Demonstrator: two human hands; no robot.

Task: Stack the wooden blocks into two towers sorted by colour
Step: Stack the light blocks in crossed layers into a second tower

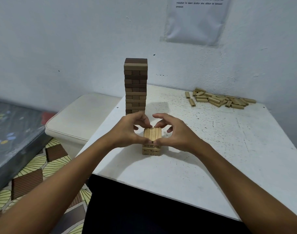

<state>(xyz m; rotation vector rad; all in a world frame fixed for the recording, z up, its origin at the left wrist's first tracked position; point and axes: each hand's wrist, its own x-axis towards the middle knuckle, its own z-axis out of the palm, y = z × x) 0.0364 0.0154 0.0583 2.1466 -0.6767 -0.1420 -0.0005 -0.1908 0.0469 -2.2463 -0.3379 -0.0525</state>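
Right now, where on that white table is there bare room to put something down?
The widest bare stretch of the table lies right of the short light tower, between it and the right edge. Another lies along the near edge, under the forearms. It is crowded at the far right corner with the pile of loose light blocks, and around the tall dark tower, where both hands work.

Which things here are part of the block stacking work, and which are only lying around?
Part of the job:
dark tower
light tower, squared up by left hand and right hand
loose light blocks

Only around:
paper on the wall
cream cushion
patterned floor mat
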